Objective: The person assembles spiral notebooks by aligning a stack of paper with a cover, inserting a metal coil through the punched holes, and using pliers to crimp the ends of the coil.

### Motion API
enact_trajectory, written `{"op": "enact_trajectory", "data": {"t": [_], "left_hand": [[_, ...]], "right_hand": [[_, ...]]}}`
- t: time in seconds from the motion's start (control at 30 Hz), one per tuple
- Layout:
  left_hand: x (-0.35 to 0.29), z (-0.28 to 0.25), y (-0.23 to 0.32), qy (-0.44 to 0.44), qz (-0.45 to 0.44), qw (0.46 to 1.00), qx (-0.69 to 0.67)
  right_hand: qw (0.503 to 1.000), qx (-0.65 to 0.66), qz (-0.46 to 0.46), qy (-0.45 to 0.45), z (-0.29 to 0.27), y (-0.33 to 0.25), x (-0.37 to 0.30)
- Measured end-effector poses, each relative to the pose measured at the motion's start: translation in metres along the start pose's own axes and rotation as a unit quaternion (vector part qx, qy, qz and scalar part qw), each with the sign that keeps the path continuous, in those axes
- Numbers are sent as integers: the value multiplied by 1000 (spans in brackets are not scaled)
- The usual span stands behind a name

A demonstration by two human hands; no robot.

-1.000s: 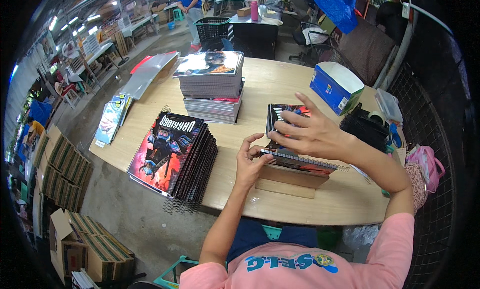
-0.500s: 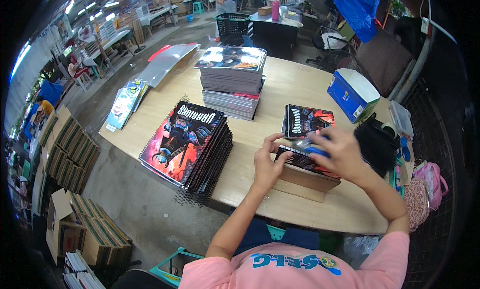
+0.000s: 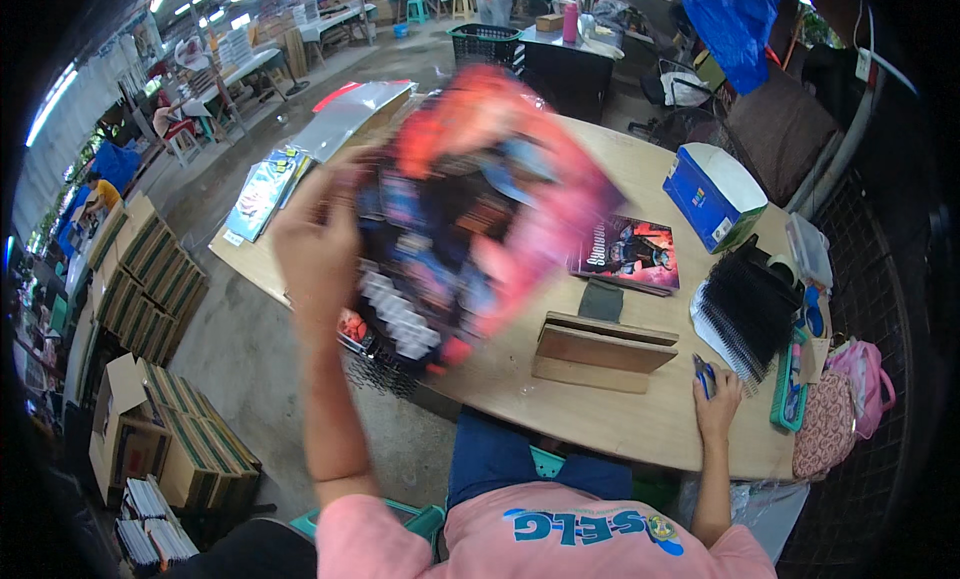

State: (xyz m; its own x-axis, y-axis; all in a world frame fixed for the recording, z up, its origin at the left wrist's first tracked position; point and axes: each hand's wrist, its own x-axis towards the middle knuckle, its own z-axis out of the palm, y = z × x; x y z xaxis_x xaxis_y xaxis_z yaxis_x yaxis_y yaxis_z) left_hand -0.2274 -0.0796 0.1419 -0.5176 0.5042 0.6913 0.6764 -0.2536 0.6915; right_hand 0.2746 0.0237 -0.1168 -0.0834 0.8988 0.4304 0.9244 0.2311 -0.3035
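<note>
My left hand (image 3: 322, 244) is raised on the left side, fingers closed on the edge of a notebook (image 3: 490, 209). The notebook has a red and black illustrated cover, is smeared by motion, and hangs over the table, hiding most of the pile behind it. Low on the right, my right hand (image 3: 716, 404) rests on the table, closed around blue-handled pliers (image 3: 705, 375). Between my hands stands a slotted wooden holder (image 3: 606, 355) with nothing in its slot. A dark grey block (image 3: 601, 301) lies behind it. Farther back is a short stack of similar covers (image 3: 640, 254).
Black spiral binding coils (image 3: 745, 304) lie right of the holder, near a green basket (image 3: 790, 389) and a pink bag (image 3: 862, 379). A blue box (image 3: 714, 197) stands at the back right. Plastic-wrapped sheets (image 3: 265, 194) lie at the far left. Cartons (image 3: 150, 299) are stacked on the floor.
The notebook has left the wooden holder and moved up and left in my left hand. My right hand has dropped to the table at the right with the pliers.
</note>
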Motion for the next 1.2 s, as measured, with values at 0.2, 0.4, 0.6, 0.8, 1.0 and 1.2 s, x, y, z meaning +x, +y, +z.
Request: {"op": "enact_trajectory", "data": {"t": [0.2,0.4,0.6,0.8,1.0,1.2], "left_hand": [[13,-78,-95,46,-158,935,315],[-9,-66,-128,-19,-184,891,416],[-19,-67,-111,-19,-116,831,545],[-78,61,23,-135,71,988,-25],[-68,288,-134,-290,-137,941,105],[-72,336,-164,-412,-208,869,177]], "right_hand": [[1000,-7,-2,25,4,-17,-3],[1000,-13,7,8,3,-17,-4],[996,-72,-30,33,-1,-24,-3],[974,194,-115,6,-34,-113,36],[954,250,-149,-74,-22,-129,50],[958,249,-123,-76,-26,-123,46]]}}
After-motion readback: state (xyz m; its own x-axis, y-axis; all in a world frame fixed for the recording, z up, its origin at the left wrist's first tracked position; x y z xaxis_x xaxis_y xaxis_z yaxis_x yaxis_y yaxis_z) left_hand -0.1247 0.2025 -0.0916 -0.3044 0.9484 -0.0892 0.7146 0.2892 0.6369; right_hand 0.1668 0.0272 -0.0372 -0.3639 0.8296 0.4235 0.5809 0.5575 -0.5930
